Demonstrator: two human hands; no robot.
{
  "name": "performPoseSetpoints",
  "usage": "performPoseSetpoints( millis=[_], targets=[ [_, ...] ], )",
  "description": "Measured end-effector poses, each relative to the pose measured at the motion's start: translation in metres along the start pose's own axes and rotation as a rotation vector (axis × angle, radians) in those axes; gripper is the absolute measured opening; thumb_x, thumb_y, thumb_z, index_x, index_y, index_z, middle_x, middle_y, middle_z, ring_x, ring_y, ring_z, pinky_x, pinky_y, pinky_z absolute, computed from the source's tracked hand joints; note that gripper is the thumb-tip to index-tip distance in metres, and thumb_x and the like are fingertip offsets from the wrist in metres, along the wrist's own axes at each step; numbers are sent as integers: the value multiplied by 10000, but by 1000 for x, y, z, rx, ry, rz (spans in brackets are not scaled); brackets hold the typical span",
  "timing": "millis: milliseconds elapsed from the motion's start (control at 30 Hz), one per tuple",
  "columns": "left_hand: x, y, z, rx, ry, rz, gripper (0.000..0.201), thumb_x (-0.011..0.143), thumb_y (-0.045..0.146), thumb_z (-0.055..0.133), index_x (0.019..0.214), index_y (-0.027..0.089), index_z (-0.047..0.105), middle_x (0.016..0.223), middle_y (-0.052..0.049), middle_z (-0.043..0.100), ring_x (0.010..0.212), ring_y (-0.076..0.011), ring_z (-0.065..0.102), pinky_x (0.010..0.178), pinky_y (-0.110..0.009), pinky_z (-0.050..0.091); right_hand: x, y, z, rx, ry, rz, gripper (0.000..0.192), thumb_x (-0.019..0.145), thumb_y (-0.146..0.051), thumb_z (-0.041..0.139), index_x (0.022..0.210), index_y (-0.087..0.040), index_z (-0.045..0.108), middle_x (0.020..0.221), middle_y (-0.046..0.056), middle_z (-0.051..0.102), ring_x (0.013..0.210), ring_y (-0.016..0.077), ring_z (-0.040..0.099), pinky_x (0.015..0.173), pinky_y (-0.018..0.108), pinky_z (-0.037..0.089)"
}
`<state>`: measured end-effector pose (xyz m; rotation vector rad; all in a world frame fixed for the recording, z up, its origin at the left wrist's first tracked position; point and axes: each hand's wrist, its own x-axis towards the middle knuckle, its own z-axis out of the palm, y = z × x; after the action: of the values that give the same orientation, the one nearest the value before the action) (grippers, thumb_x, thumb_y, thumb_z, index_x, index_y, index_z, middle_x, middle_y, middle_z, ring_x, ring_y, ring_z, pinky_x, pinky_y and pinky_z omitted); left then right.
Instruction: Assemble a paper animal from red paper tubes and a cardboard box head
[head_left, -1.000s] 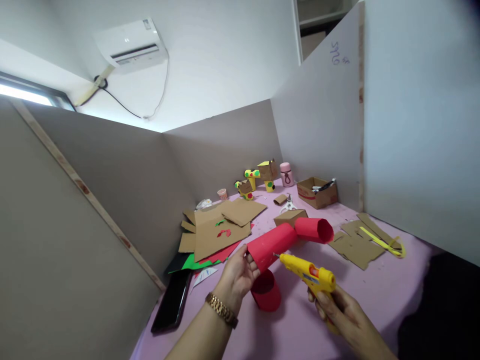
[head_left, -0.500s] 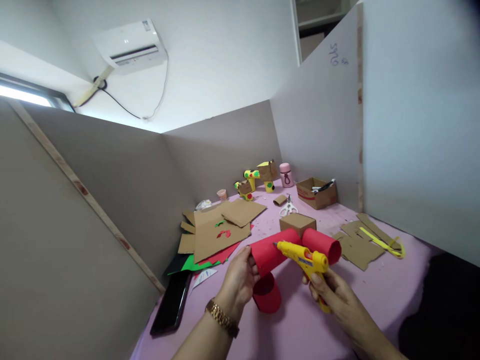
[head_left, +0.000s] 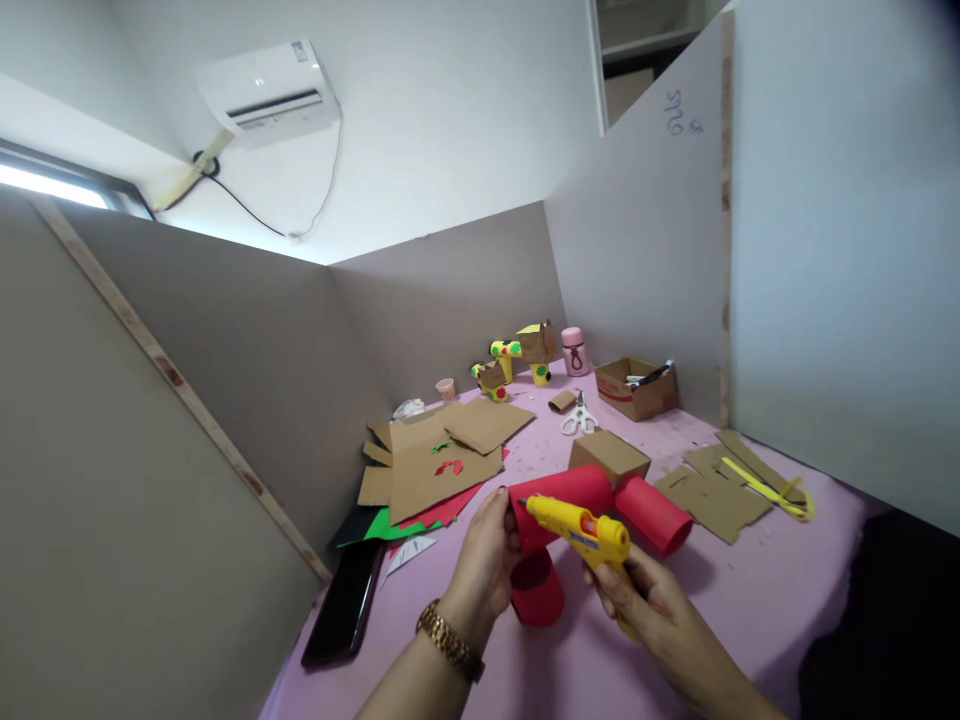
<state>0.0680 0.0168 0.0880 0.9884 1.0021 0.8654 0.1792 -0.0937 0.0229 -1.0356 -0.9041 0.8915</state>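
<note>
The long red tube (head_left: 562,492) lies above the middle of the near part of the table (head_left: 615,690), its left end pinched between the thumb and fingers of the left hand (head_left: 486,555). The right hand (head_left: 645,600) is wrapped around the handle of a yellow glue gun (head_left: 581,525), the nozzle at the tube's left end; contact cannot be confirmed. Below stands a short red tube (head_left: 538,600), upright; a third red tube (head_left: 652,515) lies to the right, near a cardboard box (head_left: 609,457). A dark tablet (head_left: 343,605) lies along the table's left edge. The step in hand appears to be gluing that end; the next move calls, in judgement, for a steady left grip and controlled nozzle placement.
</note>
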Motion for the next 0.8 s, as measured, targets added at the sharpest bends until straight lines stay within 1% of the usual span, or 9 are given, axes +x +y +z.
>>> performPoseSetpoints(
  millis=[133, 233, 333, 433, 533, 700, 767, 800],
  targets=[
    [-1, 1, 1, 2, 4, 3, 257, 890, 329, 420, 905, 143, 597, 786, -81, 714, 609, -151, 654, 625, -269, 493, 2, 6, -11, 1, 17, 39, 420, 787, -579, 574, 895, -174, 577, 615, -38, 454, 558, 124, 395, 518, 247, 342],
    [-1, 2, 1, 0, 5, 11, 253, 891, 325, 414, 922, 149, 593, 788, -80, 715, 603, -156, 654, 616, -270, 492, 3, 10, -19, -9, 11, 65, 452, 780, -596, 571, 928, -169, 583, 625, -28, 478, 579, 138, 429, 529, 250, 359],
    [-1, 2, 1, 3, 12, 7, 257, 886, 330, 420, 918, 145, 595, 748, -77, 711, 578, -154, 645, 609, -269, 489, 2, 11, -21, -19, 23, 47, 424, 784, -579, 579, 909, -173, 592, 629, -27, 486, 578, 134, 429, 529, 244, 357],
    [0, 3, 1, 8, 18, 3, 259, 881, 336, 427, 916, 144, 597, 693, -66, 700, 534, -150, 626, 590, -269, 483, 0, 10, -21, -18, 69, 47, 416, 776, -575, 592, 903, -178, 598, 639, -20, 510, 584, 136, 445, 541, 245, 374],
    [1, 3, -1, 4, 27, 7, 234, 854, 349, 480, 910, 153, 595, 651, -41, 683, 506, -140, 608, 555, -250, 462, -3, 11, -26, -18, 102, 55, 409, 769, -579, 597, 850, -178, 608, 631, -16, 519, 581, 140, 462, 541, 248, 384],
    [5, 2, -4, -15, 26, 5, 260, 815, 396, 537, 892, 155, 596, 610, -12, 646, 478, -117, 570, 527, -225, 433, -17, 20, -32, 12, 197, 65, 418, 738, -600, 615, 791, -185, 616, 583, -33, 491, 528, 123, 415, 490, 237, 340],
    [6, 2, -4, -19, 24, 5, 254, 811, 392, 542, 886, 155, 592, 617, -11, 641, 490, -116, 570, 539, -226, 437, -22, 25, -32, 20, 197, 85, 440, 717, -615, 628, 804, -183, 623, 614, -21, 524, 535, 122, 425, 499, 241, 352],
    [6, 2, -4, -19, 25, 5, 244, 809, 385, 546, 883, 157, 588, 624, -11, 641, 500, -117, 574, 547, -227, 440, -24, 27, -32, 21, 171, 100, 454, 706, -623, 635, 812, -181, 627, 628, -15, 537, 536, 122, 428, 501, 243, 357]
  ],
)
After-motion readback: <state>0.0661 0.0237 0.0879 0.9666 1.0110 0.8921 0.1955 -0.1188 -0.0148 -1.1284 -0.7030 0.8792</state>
